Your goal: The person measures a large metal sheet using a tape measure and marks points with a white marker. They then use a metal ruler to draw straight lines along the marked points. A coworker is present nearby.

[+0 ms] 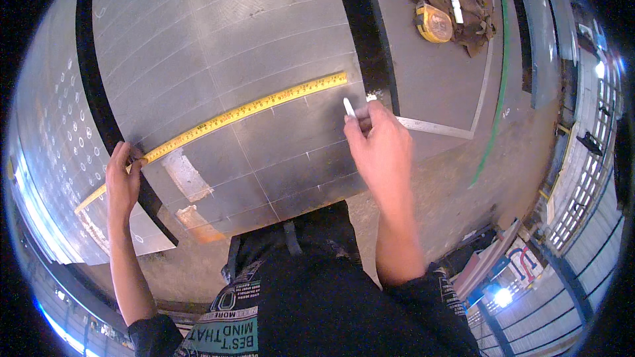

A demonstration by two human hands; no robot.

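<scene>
Dark printed T-shirt fills the foreground as a worker marks out a gridded steel plate point(251, 46).

Largest, the heavy, rigid sheet spreads ahead of both hands, scored with chalk lines. Across it runs a yellow measuring tape point(245, 111), thin, springy and likely to slip on the metal unless pressed flat near its ends. At its near end the left hand point(124, 182) presses the blade down at the plate's edge, fingers closed over it. Beyond its far end the right hand point(380, 149) pinches a brittle white chalk stick point(348, 107), tip on the plate. Well beyond the right hand lie a brown rag and yellow tape case point(433, 23).
</scene>
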